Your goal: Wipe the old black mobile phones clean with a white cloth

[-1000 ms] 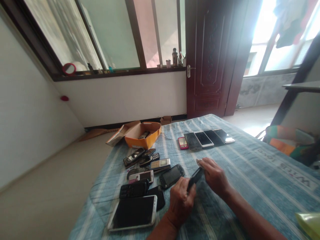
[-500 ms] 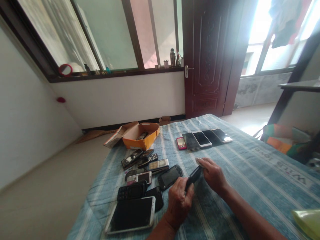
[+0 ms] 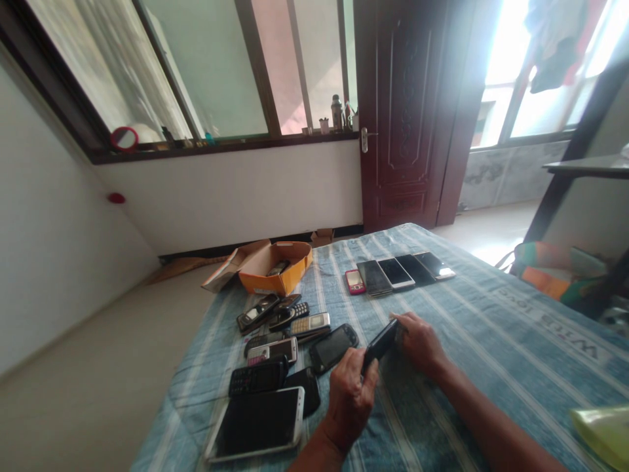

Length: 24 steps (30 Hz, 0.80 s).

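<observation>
Nearer the person than the orange box, above the striped blue cloth, both hands keep hold of a dark phone. Little has changed over the last second. The left hand stays curled round the phone's near end, thumb on top. The right hand has drawn its fingers in from a flatter reach to close round the far end. The phone tips up a touch more, clear of the cloth, so the handling goes on and nothing is set down. The heap of old phones just this side of the box and the row of five phones to the box's right lie as before.
</observation>
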Available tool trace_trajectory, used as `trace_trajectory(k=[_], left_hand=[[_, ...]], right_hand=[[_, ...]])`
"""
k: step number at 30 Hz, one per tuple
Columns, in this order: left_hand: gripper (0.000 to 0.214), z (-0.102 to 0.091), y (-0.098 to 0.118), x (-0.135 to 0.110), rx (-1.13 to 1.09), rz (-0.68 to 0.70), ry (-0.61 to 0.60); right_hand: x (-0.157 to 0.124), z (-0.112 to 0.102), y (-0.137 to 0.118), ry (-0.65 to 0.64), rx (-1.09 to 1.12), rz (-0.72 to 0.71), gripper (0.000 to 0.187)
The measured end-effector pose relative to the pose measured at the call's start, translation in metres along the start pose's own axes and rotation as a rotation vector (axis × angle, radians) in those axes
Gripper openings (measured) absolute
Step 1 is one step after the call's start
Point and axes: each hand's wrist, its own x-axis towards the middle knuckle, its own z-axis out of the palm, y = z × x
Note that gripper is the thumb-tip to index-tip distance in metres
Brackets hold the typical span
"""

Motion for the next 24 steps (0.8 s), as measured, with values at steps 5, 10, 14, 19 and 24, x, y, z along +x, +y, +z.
trace_trajectory(k=[5,10,14,19,24], left_hand=[[0.014,0.001,-0.001,-0.001,0.001,-0.002,-0.010],[0.014,0.002,-0.002,-0.002,-0.007,-0.015,-0.015],[0.012,0.003,-0.004,-0.002,-0.005,-0.005,-0.007],[0.013,0.004,-0.006,-0.004,-0.016,-0.006,-0.032],[0.014,0.003,-0.004,-0.002,-0.023,-0.016,-0.036]], right_hand=[[0.005,-0.007,-0.011,0.068,0.112,-0.017,0.043],[0.002,-0.003,-0.010,0.014,0.060,-0.044,0.042],[0.001,-0.004,-0.007,0.038,-0.014,-0.031,0.041],[0.003,-0.014,-0.037,0.116,0.046,-0.277,0.038],[0.003,-0.014,-0.048,0.071,0.018,-0.367,0.032]])
